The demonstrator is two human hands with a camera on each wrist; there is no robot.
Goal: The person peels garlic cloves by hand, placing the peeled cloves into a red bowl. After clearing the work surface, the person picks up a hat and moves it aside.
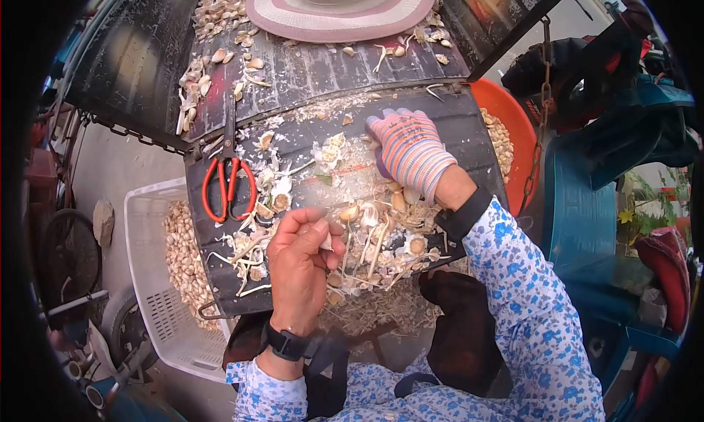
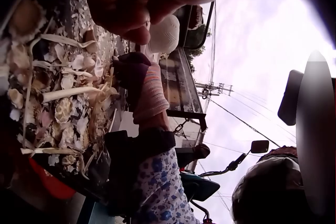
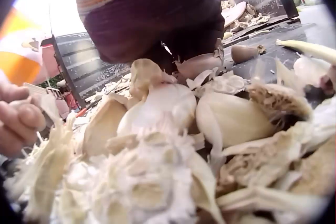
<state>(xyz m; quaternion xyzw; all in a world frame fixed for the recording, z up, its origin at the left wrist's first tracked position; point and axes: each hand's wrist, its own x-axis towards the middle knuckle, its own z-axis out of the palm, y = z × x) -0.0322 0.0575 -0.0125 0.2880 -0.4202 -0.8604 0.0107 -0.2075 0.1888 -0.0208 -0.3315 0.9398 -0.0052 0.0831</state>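
My bare left hand [image 1: 301, 250] is raised over the near edge of the dark board, thumb and fingertips pinching a small pale garlic clove [image 1: 327, 241]. In the right wrist view the left fingers [image 3: 21, 121] show at the left edge. My right hand [image 1: 416, 147], in a striped glove with a dark palm, is low over the board's right part, back upward and fingers bent down. Its palm side hides whatever is under the fingers; I cannot tell if it holds anything. Loose garlic cloves [image 3: 231, 119] and a broken garlic head [image 3: 147, 182] lie close below its wrist.
Red-handled shears [image 1: 229, 191] lie on the board's left. A white crate [image 1: 158, 334] of cloves stands to the left, an orange basin [image 1: 524, 140] of cloves to the right. A brimmed hat [image 1: 341, 26] rests at the back. Garlic stalks and skins [image 1: 253, 253] litter the board [image 1: 433, 114].
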